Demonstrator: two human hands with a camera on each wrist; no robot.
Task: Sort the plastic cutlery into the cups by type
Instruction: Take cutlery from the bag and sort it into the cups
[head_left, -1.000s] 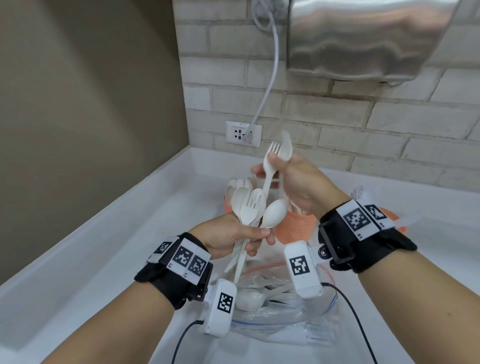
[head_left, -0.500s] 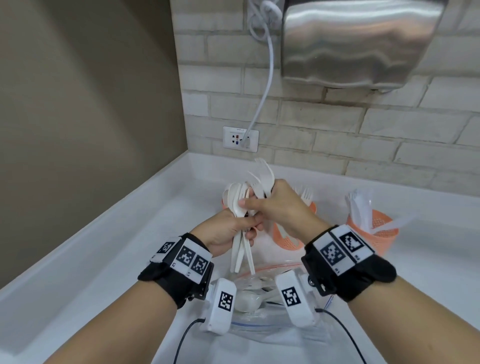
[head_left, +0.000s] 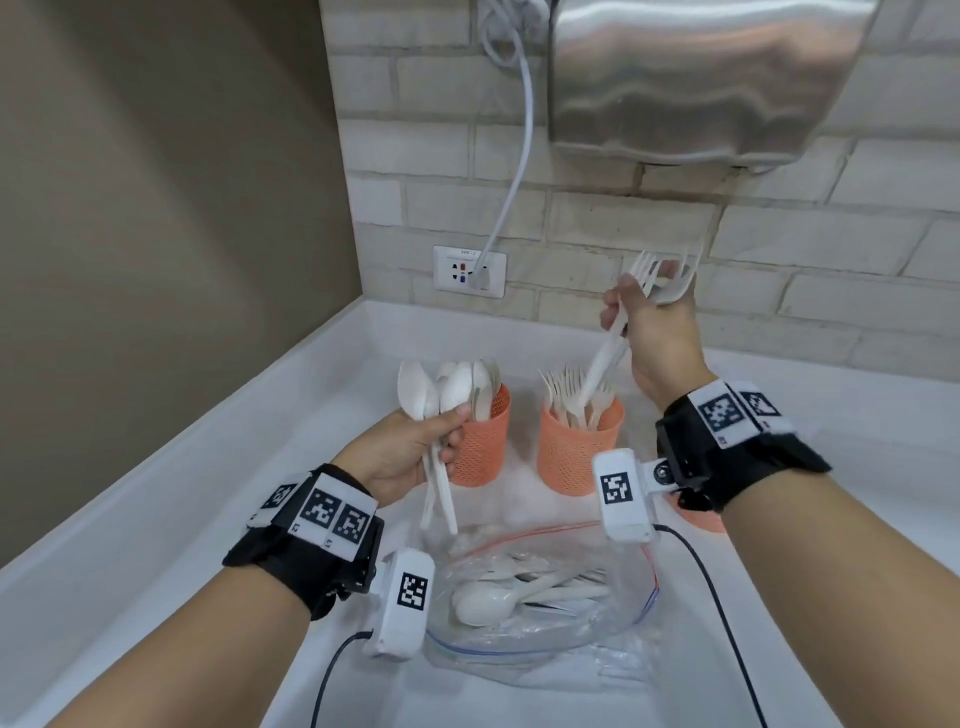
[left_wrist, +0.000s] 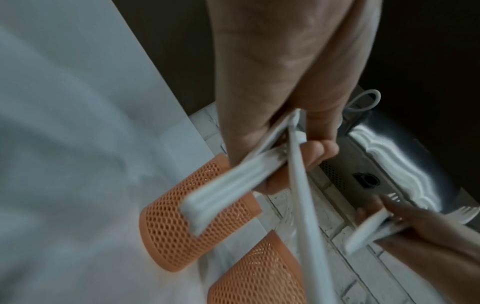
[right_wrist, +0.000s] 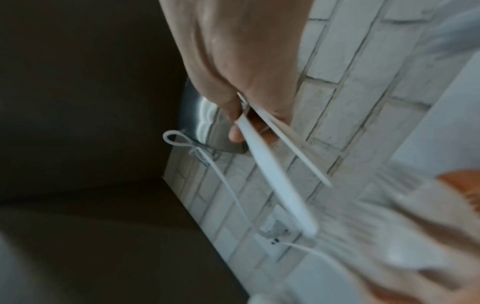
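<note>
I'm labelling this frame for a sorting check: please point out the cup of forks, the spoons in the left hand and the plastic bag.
cup of forks (head_left: 571, 457): head view, on its orange mesh wall.
spoons (head_left: 457, 389): head view, on a spoon bowl above the left hand.
plastic bag (head_left: 631, 564): head view, on its clear right side.

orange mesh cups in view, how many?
3. An orange mesh cup of spoons stands behind the left hand, one of forks sits beside it, and a third orange cup is mostly hidden behind the right wrist.
</note>
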